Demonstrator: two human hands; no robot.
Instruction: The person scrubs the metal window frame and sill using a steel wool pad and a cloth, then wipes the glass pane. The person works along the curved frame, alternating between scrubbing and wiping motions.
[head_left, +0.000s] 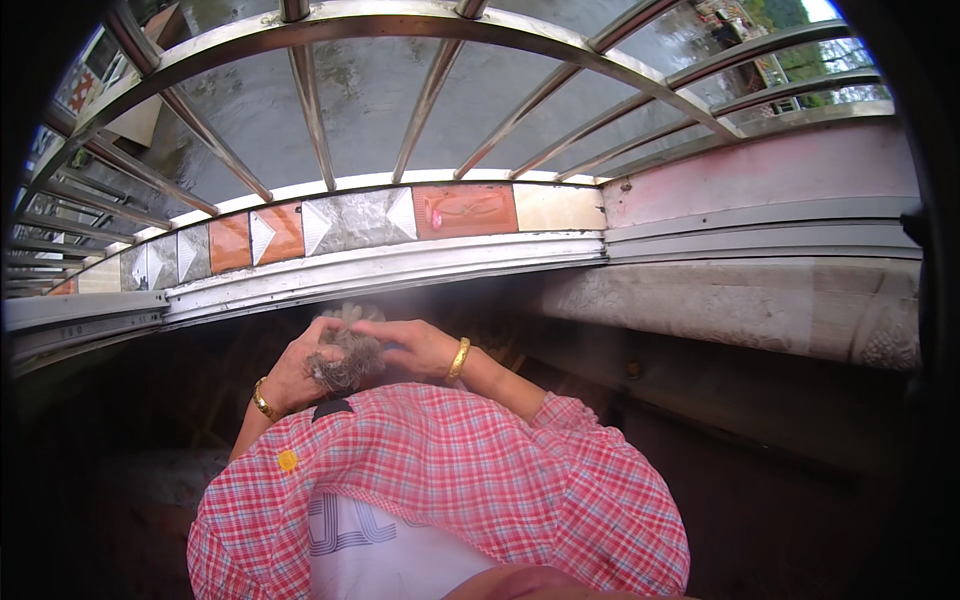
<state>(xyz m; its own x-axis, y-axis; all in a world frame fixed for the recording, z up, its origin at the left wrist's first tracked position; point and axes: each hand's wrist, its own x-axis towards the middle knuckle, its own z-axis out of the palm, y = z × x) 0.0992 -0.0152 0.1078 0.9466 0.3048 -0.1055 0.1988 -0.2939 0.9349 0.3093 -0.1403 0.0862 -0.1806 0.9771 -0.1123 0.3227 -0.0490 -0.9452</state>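
A tangled, hairy grey-brown clump (346, 358) with paler, rounded lobes at its far side is held between my two hands, close to the chest; its exact kind cannot be told. My left hand (295, 369), with a gold bracelet (264, 399) at its wrist, curls around the clump's left side. From the right, my right hand (420, 348) reaches in, its fingertips against the clump's upper and right sides. A gold bangle (458, 361) is on that wrist. Some fingers are hidden behind the clump.
Beyond the hands runs a white window-frame track (390, 268), then a tiled sill (360, 217) and curved metal window bars (307, 112). A carved pale ledge (720, 307) lies at the right. The red checked shirt (450, 457) fills the near side.
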